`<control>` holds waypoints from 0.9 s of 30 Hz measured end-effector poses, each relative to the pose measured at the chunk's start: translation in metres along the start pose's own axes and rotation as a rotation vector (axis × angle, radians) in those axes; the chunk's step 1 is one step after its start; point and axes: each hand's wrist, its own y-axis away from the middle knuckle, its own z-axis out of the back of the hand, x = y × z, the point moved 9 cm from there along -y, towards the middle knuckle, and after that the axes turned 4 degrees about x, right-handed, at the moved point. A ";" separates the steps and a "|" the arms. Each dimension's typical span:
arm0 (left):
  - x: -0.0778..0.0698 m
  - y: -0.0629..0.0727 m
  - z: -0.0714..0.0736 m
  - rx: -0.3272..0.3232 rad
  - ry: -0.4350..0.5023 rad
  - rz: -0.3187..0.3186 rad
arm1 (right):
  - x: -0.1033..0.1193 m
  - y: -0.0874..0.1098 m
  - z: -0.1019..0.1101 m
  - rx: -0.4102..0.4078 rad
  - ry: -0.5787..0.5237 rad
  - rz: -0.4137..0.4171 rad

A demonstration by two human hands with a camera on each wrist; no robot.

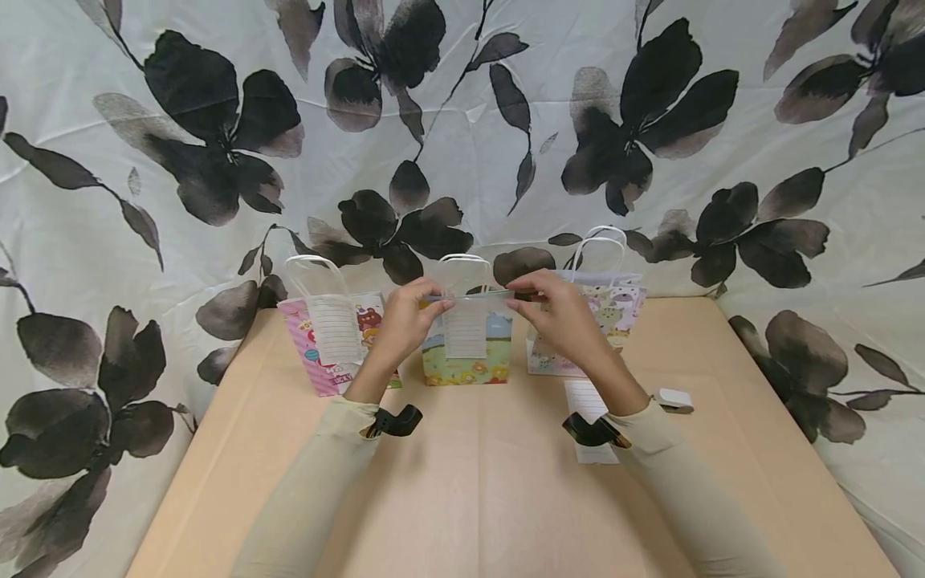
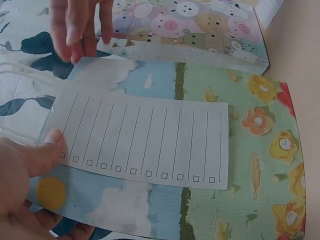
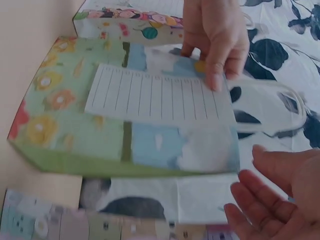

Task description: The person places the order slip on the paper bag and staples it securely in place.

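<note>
A paper gift bag (image 1: 499, 345) with a painted sky, grass and flowers stands at the middle of the table, its white handles up. On its front hangs a lined checklist slip (image 2: 145, 140) with a column of small boxes. My left hand (image 1: 410, 317) pinches the bag's top rim, thumb over the slip's upper end and fingers behind. At the bag's other top corner, my right hand (image 1: 556, 317) has thumb and fingers spread apart, fingertips close to the rim. Its palm (image 3: 300, 190) shows nothing held.
A pink cartoon gift bag (image 1: 307, 353) with a slip stands to the left. To the right is a pastel animal-print bag (image 1: 617, 309). Another lined slip (image 1: 588, 401) lies under my right wrist, beside a small white object (image 1: 675, 399). Floral cloth (image 1: 477, 152) hangs behind.
</note>
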 end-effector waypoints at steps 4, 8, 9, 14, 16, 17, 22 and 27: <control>0.000 0.000 0.000 0.002 0.006 -0.010 | -0.007 0.016 0.015 0.017 0.001 0.021; 0.001 0.001 -0.001 0.007 0.013 -0.005 | -0.018 0.036 0.024 0.109 0.010 0.018; 0.001 0.001 -0.001 0.009 0.016 -0.002 | -0.022 0.041 0.027 0.134 0.016 0.013; 0.001 0.002 0.000 0.008 0.016 0.008 | -0.050 0.066 0.038 0.223 -0.001 -0.058; 0.001 0.002 0.001 0.005 0.011 0.007 | -0.063 0.077 0.043 0.241 -0.026 -0.096; 0.002 0.002 0.001 0.004 0.009 0.006 | -0.069 0.082 0.046 0.246 -0.034 -0.112; 0.001 0.002 0.002 0.004 0.013 -0.001 | -0.107 0.110 0.064 0.244 -0.035 -0.169; 0.001 0.002 0.001 0.003 0.014 0.000 | -0.148 0.139 0.079 0.248 -0.007 -0.242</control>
